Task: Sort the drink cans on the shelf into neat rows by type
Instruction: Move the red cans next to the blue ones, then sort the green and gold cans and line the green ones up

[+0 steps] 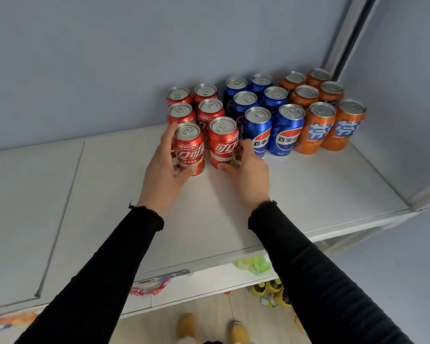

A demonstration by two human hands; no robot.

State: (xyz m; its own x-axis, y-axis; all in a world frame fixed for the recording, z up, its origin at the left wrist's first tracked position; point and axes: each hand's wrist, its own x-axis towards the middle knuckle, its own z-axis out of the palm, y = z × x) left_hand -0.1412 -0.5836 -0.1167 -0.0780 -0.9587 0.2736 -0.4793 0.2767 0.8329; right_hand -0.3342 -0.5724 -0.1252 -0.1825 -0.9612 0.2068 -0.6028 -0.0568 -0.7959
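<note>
On the white shelf (308,194), the left hand (163,167) grips the front left red can (189,148) and the right hand (248,167) grips the red can beside it (223,142). Right of these red cans stand the blue cans (271,112), then the orange cans (325,112), all upright in rows.

Red metal cans (210,114): white script, silver tops, frame centre
Blue metal cans (284,131): red-white-blue roundel
Orange metal cans (315,130): blue-white lettering, right
Flat shelf (308,189): pale grey-white
Knit sleeves (104,274): black
Wall (85,58): grey-blue
</note>
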